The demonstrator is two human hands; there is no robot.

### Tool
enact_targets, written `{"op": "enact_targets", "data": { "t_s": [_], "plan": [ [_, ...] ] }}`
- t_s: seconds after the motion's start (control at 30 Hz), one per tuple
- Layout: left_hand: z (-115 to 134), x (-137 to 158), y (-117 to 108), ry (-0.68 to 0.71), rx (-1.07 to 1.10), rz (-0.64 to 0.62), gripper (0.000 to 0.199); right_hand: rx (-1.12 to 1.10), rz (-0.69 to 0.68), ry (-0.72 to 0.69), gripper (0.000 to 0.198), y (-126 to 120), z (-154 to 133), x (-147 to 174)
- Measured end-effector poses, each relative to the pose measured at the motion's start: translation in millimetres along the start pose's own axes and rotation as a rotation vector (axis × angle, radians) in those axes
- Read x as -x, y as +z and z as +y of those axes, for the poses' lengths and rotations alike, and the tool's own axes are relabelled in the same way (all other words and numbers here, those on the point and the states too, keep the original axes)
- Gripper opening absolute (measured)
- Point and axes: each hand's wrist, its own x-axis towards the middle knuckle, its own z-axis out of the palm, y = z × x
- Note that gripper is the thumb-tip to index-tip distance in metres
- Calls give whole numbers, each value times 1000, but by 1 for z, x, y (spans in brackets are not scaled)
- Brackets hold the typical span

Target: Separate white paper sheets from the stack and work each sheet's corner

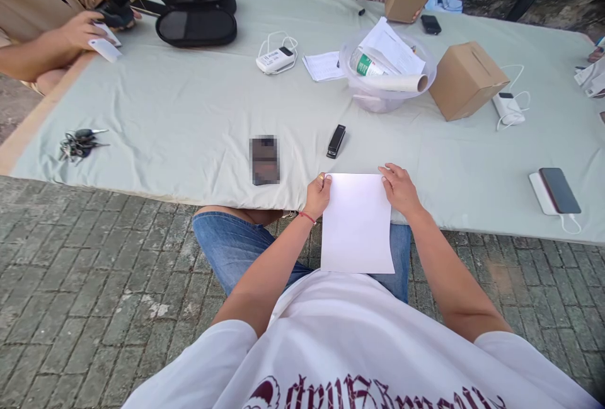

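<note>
A blank white sheet of paper spans the table's front edge and hangs over my lap. My left hand pinches its far left corner, thumb on top. At the far right corner, my right hand grips the sheet, with the thumb on the paper and the fingers partly spread beyond its edge. Just past the paper lies a black stapler. To the left of it is a dark, pixelated flat object.
Around the cloth-covered table are keys, a black case, a power bank, a plastic tub with papers and a roll, cardboard boxes, and a phone. Other people's hands are at the far side.
</note>
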Motion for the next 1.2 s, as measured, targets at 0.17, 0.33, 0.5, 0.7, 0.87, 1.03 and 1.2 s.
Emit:
{"op": "enact_targets", "data": {
  "t_s": [0.17, 0.33, 0.5, 0.7, 0.87, 1.03, 1.2],
  "plan": [
    [0, 0, 0, -2, 7, -3, 39, -8, -33, 7, 48, 1, 0, 1],
    [0, 0, 0, 0, -27, -4, 37, -108, -14, 22, 43, 3, 3, -2],
    [-1, -1, 0, 0, -46, -9, 38, -350, 16, 91, 34, 1, 13, -6],
    [0, 0, 0, 1, -46, -14, 38, -247, 24, 74, 33, -2, 21, -3],
    [2, 0, 0, 5, -47, -3, 38, -77, 70, -13, 43, 1, 18, 4],
    [1, 0, 0, -4, -51, -2, 38, -38, 63, -40, 43, 3, 14, 7],
    [0, 0, 0, -5, -48, -11, 38, -132, 37, -26, 42, 2, 13, 3]
  ]
}}
